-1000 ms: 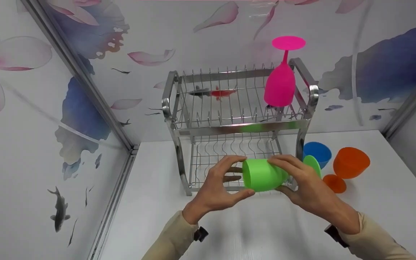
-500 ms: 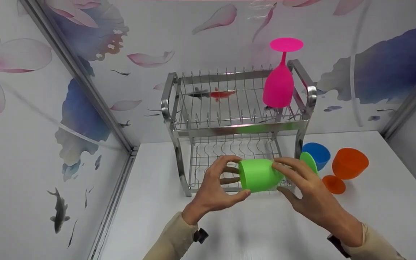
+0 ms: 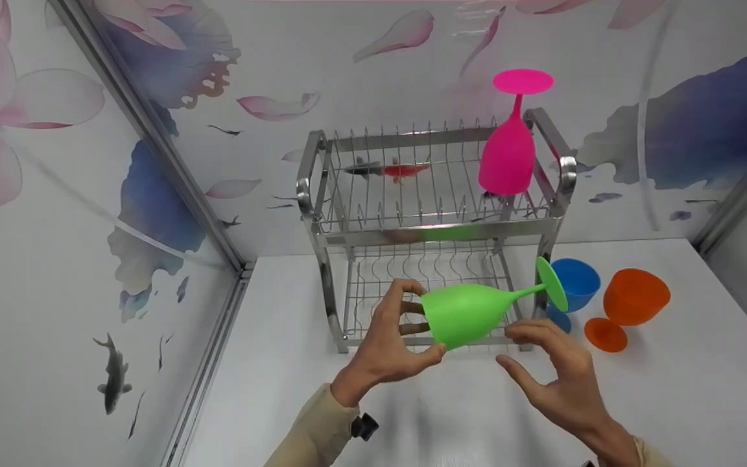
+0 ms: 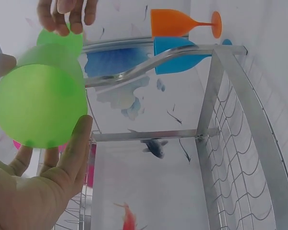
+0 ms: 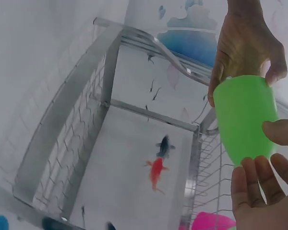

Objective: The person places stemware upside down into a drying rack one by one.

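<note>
A green plastic goblet (image 3: 467, 311) lies sideways in the air in front of the rack, its mouth to the left and its foot to the right. My left hand (image 3: 390, 337) holds the bowl at the rim, thumb below and fingers on the far side. Below the stem is my right hand (image 3: 558, 376), fingers loosely bent and apart from the goblet in the head view. The left wrist view looks at the mouth of the green goblet (image 4: 41, 105). In the right wrist view, its bowl (image 5: 245, 120) overlaps the right fingertips.
A two-tier metal dish rack (image 3: 438, 230) stands against the back wall. On its upper tier, at the right, a pink goblet (image 3: 508, 159) stands upside down. A blue goblet (image 3: 578, 285) and an orange goblet (image 3: 636, 298) stand upright on the white table right of the rack.
My right hand has let go of the green goblet and dropped lower, baring the stem and foot. The goblet has shifted slightly left, foot end tipped up, still in my left hand.
</note>
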The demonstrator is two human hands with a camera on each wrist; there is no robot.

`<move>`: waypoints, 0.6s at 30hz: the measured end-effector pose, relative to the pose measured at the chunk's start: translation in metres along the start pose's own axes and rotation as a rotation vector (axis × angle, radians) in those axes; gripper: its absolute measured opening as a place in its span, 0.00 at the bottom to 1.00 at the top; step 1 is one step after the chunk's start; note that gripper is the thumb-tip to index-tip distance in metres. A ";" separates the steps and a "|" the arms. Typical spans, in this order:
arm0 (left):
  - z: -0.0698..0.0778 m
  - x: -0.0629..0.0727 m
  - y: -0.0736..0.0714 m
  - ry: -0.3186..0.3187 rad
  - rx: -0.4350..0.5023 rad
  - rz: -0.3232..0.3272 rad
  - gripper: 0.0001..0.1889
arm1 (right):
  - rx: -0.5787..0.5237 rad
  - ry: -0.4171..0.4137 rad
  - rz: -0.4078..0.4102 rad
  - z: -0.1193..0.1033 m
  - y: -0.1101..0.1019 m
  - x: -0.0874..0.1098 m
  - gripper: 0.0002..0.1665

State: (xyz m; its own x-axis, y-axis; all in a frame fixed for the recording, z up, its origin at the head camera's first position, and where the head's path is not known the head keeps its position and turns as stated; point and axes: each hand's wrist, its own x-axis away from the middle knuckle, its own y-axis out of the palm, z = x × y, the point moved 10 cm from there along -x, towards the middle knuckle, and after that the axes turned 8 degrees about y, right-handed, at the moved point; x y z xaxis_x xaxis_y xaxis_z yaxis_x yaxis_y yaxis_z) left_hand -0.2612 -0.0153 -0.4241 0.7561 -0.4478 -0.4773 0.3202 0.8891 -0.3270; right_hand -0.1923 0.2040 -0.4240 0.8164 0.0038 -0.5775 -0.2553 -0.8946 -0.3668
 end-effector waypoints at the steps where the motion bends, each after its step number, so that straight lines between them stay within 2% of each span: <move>1: -0.001 0.000 0.001 -0.005 0.003 -0.003 0.37 | -0.046 0.064 -0.008 0.007 0.003 0.000 0.37; 6: -0.003 0.001 0.007 -0.021 0.020 -0.014 0.37 | -0.367 0.405 -0.058 0.037 0.021 0.003 0.41; 9: -0.002 0.001 0.010 -0.018 0.032 -0.017 0.37 | -0.581 0.548 -0.097 0.047 0.033 0.003 0.45; 11: -0.002 0.001 0.012 -0.016 0.040 -0.019 0.37 | -0.702 0.594 -0.120 0.050 0.040 0.003 0.45; 14: -0.002 0.001 0.015 -0.013 0.037 -0.026 0.37 | -0.851 0.610 -0.141 0.051 0.046 0.001 0.43; 18: -0.002 0.000 0.017 -0.008 0.023 -0.034 0.37 | -0.948 0.601 -0.159 0.049 0.050 -0.003 0.36</move>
State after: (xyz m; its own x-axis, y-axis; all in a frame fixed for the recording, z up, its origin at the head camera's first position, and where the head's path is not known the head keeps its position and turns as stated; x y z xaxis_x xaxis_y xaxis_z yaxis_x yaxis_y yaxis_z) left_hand -0.2568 -0.0009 -0.4315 0.7492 -0.4773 -0.4593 0.3588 0.8753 -0.3243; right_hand -0.2327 0.1813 -0.4768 0.9863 0.1608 -0.0358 0.1599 -0.8818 0.4437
